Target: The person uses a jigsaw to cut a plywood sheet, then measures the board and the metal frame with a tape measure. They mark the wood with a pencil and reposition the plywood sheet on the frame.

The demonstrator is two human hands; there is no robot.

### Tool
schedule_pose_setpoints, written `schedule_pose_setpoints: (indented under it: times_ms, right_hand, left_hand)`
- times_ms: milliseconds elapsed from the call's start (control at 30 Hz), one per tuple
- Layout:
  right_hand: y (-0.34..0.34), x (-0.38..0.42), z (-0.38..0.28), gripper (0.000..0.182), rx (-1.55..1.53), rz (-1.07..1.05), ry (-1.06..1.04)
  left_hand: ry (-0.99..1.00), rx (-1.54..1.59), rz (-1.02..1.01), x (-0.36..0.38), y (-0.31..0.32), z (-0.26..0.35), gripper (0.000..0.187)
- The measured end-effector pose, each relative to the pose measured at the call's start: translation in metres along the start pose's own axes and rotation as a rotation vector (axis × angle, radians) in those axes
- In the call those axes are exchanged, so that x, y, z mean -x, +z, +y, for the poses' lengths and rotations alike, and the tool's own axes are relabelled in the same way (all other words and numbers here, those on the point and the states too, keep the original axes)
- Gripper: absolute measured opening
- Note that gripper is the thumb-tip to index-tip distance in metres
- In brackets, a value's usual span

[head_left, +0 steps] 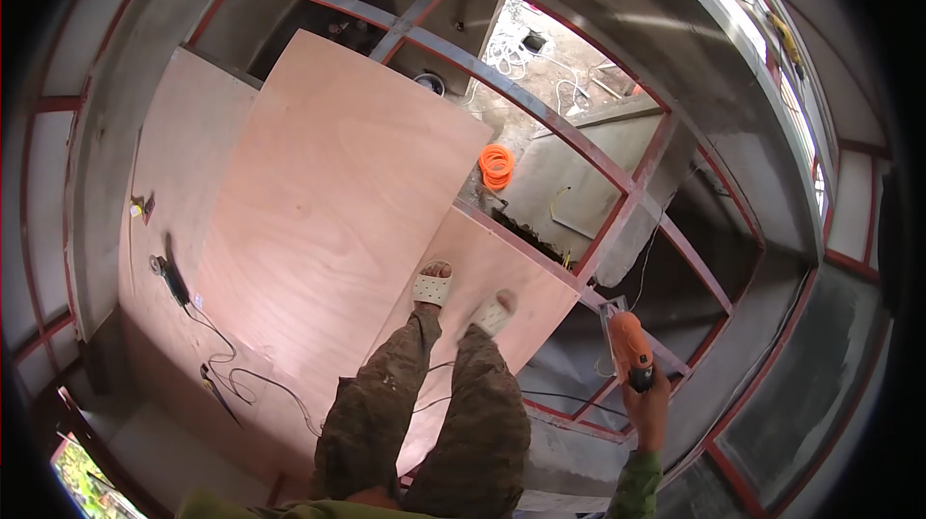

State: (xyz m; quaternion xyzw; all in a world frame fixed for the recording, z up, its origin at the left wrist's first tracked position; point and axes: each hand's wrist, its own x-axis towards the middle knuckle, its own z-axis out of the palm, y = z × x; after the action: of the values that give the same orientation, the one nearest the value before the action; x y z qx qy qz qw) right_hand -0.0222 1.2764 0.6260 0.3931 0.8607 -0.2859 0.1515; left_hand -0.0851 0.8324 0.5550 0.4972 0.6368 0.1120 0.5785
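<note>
My right hand (647, 411) is wrapped round the black rear end of an orange power saw (631, 338), which has a flat metal base plate. It holds the saw out to my right, overlapping the red-edged steel frame (666, 341) beside the plywood. Only a bit of my left hand (374, 497) shows low in the view, against my trousers, its fingers hidden. My feet, in pale sandals (432, 287), stand on plywood; one is on the large sheet (318, 181), the other on the narrower sheet (526, 297) beside it.
Open gaps between steel beams (540, 109) drop to a lower floor ahead and right. An orange coil (497, 167) lies down there, near white cable (511, 54). On the boards to the left lie an angle grinder (172, 280) with its cord and pliers (214, 384).
</note>
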Motion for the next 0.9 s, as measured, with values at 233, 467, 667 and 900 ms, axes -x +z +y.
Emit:
schedule_pose_setpoints:
  times_ms: [233, 467, 667, 900]
  right_hand:
    - [0.028, -0.136, 0.021, 0.043, 0.130, -0.066, -0.175]
    - [0.103, -0.248, 0.069, 0.043, 0.113, -0.070, -0.342]
    - [0.170, -0.297, 0.098, 0.034, -0.085, -0.032, -0.390]
    - [0.234, -0.331, 0.097, 0.030, -0.302, -0.005, -0.353]
  left_hand:
    - [-0.120, 0.250, 0.063, -0.069, -0.103, -0.041, 0.045]
    - [-0.397, -0.011, 0.694, -0.329, -0.256, -0.280, 0.049]
    - [-0.350, -0.710, 1.245, -0.444, -0.326, -0.458, 0.034]
    - [-0.552, -0.425, 1.144, -0.464, -0.333, -0.469, 0.039]
